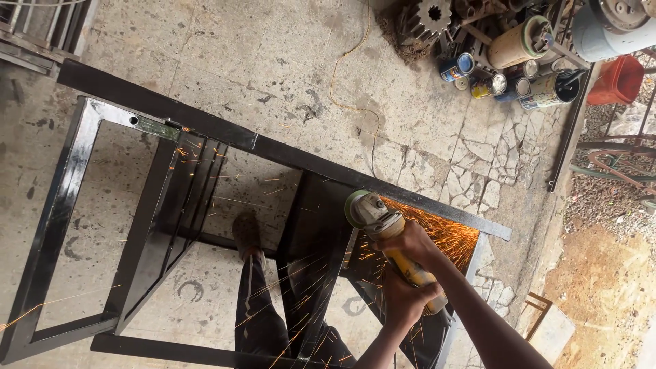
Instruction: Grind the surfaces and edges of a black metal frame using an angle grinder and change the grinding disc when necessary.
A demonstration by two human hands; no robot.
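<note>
Angle grinder (383,229) on metal frame (205,137), both hands behind it; cans (506,75) on floor beyond.

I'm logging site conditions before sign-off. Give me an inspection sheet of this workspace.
Surface: concrete floor, stained, cracked toward the right.
Job's things: angle grinder on a black steel frame, sparks flying.
Clutter: paint cans, metal gear parts, red container.
Grippers: right hand and left hand both grip the grinder.
Cables: thin cord trailing across the floor.
Surroundings: bare earth at right; the person's shoe under the frame.
</note>
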